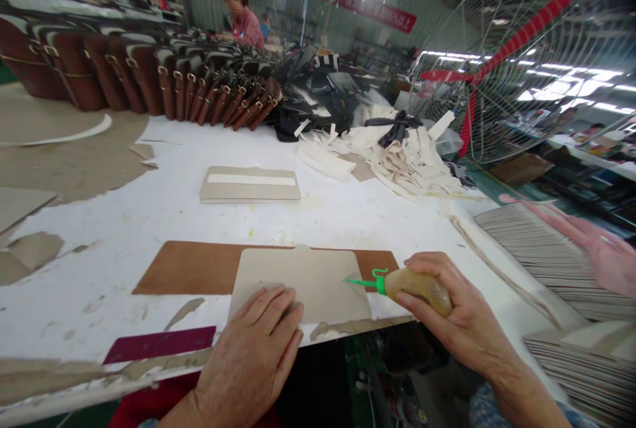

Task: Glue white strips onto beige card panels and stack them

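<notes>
My left hand (258,342) lies flat on the lower left part of a beige board panel (313,275), fingers stretched out. In my right hand (447,302) is an awl (417,287) with a rounded, wood-coloured handle. Its thin green point reaches left and meets the panel's right side, by a small dark dot. A green collar with a curled end sits where the point joins the handle. The panel rests over a long brown leather piece (193,269), which shows on both sides. The panel has rounded top corners and a small tab on its top edge.
A small stack of beige panels (251,193) with a white strip lies ahead. A maroon strip (159,344) is near the front edge. Brown bags (144,77) line the back left; scraps (397,156) pile behind. Stacked boards (536,262) and a fan (472,77) are right.
</notes>
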